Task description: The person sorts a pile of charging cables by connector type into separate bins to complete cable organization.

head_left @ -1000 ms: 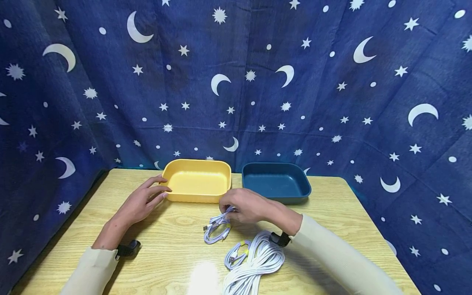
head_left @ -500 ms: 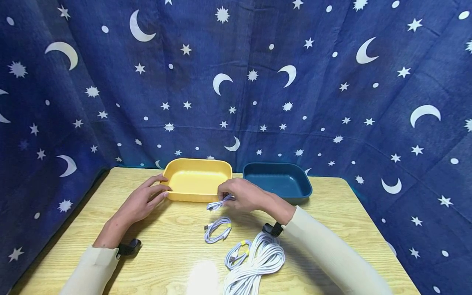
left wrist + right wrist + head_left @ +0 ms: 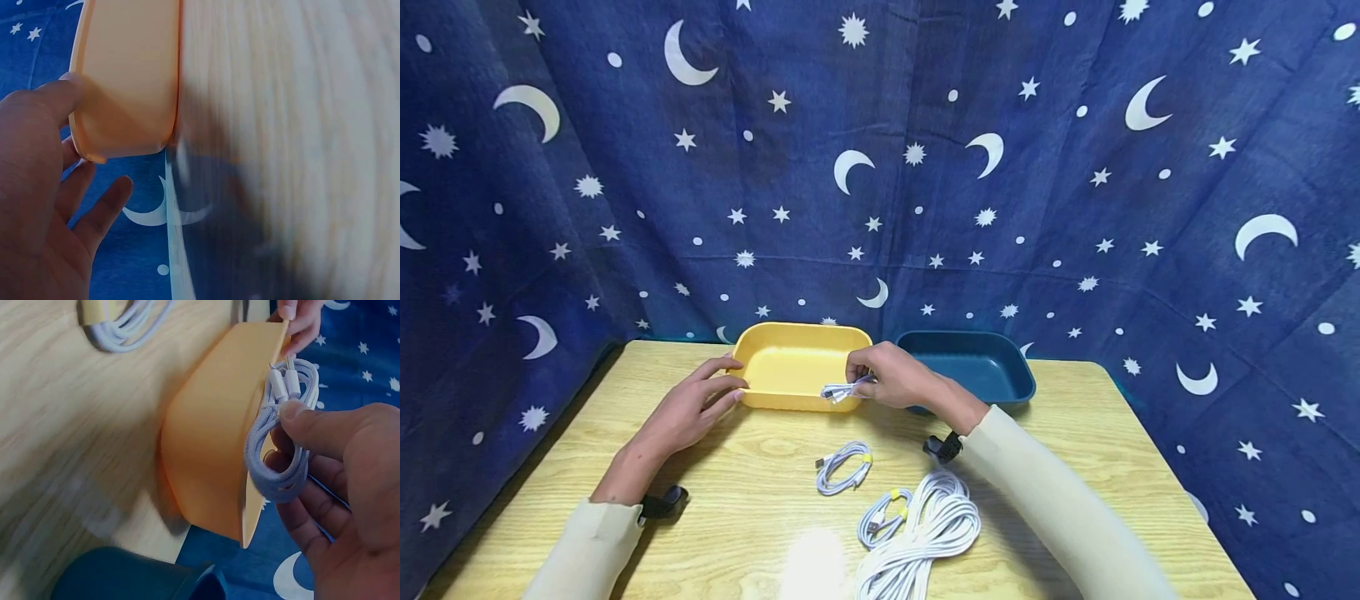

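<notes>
My right hand [image 3: 887,379] pinches a small coiled white cable [image 3: 844,390] [image 3: 281,444] over the near right rim of the yellow tray [image 3: 801,367] [image 3: 212,456]. My left hand [image 3: 688,408] [image 3: 37,187] rests with straight fingers against the left corner of the yellow tray [image 3: 125,75]. On the wooden table [image 3: 737,500], two more small coiled cables with yellow ties lie, one [image 3: 842,467] near the middle and one [image 3: 883,515] closer to me. A big bundle of white cable [image 3: 925,537] lies beside them.
A dark blue tray [image 3: 977,371] stands to the right of the yellow one, at the table's far edge. A blue cloth with moons and stars [image 3: 880,167] hangs behind and at both sides.
My right hand has lifted one small coiled cable off the table and carried it up to the yellow tray's rim. The left hand has stayed at the tray's corner.
</notes>
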A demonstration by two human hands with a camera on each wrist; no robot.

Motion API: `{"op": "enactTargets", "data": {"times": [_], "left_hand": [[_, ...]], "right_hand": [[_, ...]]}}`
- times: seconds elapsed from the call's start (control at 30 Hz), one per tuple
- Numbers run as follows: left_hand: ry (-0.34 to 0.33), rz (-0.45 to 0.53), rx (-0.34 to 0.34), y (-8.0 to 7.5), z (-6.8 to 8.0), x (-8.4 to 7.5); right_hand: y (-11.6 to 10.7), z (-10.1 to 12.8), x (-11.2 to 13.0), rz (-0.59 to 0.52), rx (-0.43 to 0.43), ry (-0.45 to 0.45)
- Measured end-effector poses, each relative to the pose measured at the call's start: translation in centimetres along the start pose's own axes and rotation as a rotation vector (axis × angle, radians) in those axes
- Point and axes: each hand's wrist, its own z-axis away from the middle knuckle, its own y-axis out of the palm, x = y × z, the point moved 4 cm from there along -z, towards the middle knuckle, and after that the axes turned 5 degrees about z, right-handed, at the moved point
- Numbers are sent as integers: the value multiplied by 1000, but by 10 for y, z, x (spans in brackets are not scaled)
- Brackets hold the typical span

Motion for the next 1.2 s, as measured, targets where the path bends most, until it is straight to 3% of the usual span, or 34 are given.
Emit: {"op": "enactTargets", "data": {"times": [0.13,0.4,1.2], "left_hand": [[-2,5,0,0,0,0],[22,3,-10,0,0,1],[3,23,-14,1,1,1]], "right_hand": [[1,-3,-5,-47,-8,48],[5,-14,-13,-41,-13,74],[21,-36,-11,0,27,93]]}}
